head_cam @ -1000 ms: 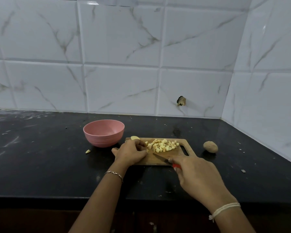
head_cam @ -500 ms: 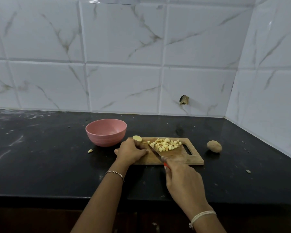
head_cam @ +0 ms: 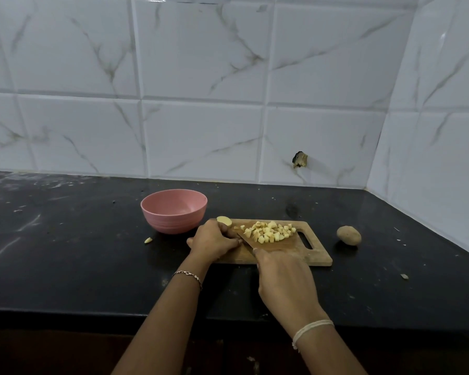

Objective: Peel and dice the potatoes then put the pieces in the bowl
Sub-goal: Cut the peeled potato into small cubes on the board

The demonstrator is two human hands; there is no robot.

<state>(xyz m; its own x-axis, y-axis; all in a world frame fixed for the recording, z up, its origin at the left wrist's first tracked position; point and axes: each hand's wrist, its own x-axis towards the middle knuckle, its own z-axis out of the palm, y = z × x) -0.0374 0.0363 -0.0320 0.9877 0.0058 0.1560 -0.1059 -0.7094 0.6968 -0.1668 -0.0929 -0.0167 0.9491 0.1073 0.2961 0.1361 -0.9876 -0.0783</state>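
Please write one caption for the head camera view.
Right hand slices with knife beside diced potato on cutting board.

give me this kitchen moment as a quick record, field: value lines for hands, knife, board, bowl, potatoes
left hand: pressed down on the cutting board, what it holds is hidden
right hand: gripping the knife, blade angled toward the left hand
diced potato: piled on the board
bowl: pink, looks empty, left of the board
whole potato: unpeeled, on the counter right of the board
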